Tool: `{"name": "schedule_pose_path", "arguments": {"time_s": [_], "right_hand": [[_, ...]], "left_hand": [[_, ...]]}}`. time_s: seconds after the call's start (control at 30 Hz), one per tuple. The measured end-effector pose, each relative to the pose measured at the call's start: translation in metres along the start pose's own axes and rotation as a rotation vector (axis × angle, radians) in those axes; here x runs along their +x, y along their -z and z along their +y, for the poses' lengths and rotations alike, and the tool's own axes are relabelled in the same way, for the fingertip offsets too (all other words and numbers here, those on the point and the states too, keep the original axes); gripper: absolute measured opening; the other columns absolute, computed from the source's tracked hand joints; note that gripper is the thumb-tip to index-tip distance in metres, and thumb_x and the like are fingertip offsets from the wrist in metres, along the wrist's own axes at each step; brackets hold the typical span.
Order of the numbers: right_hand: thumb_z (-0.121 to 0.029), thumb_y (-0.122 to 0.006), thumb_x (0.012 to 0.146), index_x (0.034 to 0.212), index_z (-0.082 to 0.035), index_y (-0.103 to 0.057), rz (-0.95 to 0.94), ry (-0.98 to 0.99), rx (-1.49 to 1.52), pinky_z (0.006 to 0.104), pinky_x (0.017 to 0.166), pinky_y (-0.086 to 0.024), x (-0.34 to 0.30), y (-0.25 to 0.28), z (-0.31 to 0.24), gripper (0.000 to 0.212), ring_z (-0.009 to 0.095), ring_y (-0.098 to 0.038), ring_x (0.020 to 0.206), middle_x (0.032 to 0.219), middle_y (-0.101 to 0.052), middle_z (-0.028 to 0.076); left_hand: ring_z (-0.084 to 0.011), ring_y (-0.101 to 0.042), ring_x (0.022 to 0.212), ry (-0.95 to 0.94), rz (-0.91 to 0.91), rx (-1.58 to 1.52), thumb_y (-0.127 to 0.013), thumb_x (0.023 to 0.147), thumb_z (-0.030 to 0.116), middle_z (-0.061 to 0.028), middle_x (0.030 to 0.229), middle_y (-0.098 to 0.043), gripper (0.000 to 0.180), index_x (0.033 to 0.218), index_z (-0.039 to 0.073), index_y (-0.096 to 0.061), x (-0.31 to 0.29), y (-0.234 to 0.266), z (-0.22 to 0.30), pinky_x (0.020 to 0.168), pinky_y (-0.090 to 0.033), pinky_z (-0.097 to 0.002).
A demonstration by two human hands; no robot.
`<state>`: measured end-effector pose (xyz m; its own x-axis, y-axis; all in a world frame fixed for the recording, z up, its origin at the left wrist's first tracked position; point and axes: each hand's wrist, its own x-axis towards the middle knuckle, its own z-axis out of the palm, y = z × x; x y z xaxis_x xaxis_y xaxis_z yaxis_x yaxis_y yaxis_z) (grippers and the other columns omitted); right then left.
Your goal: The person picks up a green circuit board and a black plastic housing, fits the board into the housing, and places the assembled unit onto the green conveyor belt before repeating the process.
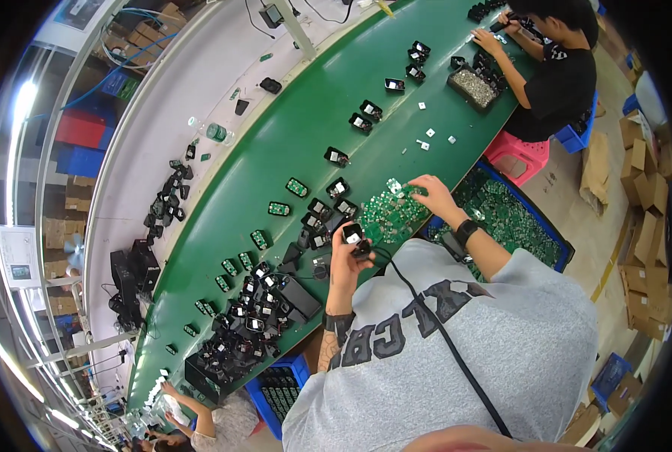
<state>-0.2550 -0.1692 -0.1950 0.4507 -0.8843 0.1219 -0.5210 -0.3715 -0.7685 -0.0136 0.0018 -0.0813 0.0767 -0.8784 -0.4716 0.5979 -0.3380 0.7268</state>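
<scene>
In my left hand [345, 264] is a small black plastic housing [353, 235], its open side facing up and a white piece showing inside. The fingers wrap round it. My right hand [435, 197] reaches over a heap of green circuit boards [388, 218]; its thumb and fingertips close at the edge of a pale green-and-white circuit board [394, 187]. Just left of the heap stand several similar black housings [319, 209] with parts in them.
A large pile of black housings [253, 316] lies to the left. Small green-faced units [278, 209] stand along the green bench [275, 143]. At right, a blue crate [531, 218] holds many boards. One co-worker [558, 75] sits at the far right, another [223, 414] lower left.
</scene>
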Motion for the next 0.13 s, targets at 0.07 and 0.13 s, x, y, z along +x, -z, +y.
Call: {"name": "schedule_pose_path", "arguments": {"time_s": [0.07, 0.13], "right_hand": [[-0.015, -0.072, 0.072, 0.117, -0.015, -0.063, -0.147, 0.082, -0.028, 0.0423, 0.1, -0.04, -0.002, 0.01, 0.022, 0.046, 0.029, -0.047, 0.119, 0.121, -0.058, 0.008], [-0.019, -0.074, 0.07, 0.122, -0.018, -0.061, -0.328, 0.147, -0.155, 0.0446, 0.107, -0.036, -0.009, 0.007, 0.035, 0.053, 0.029, -0.043, 0.126, 0.136, -0.051, 0.007]], "left_hand": [[-0.0222, -0.064, 0.071, -0.004, 0.027, -0.017, -0.044, 0.086, 0.018, -0.0141, 0.101, -0.062, 0.05, 0.136, 0.018, -0.038, -0.001, -0.009, 0.004, 0.055, -0.054, -0.0293], [-0.0215, -0.065, 0.071, 0.043, 0.012, 0.024, -0.045, 0.087, 0.02, -0.0151, 0.104, -0.061, 0.051, 0.137, 0.018, -0.036, -0.002, -0.011, 0.004, 0.056, -0.055, -0.0286]]}}
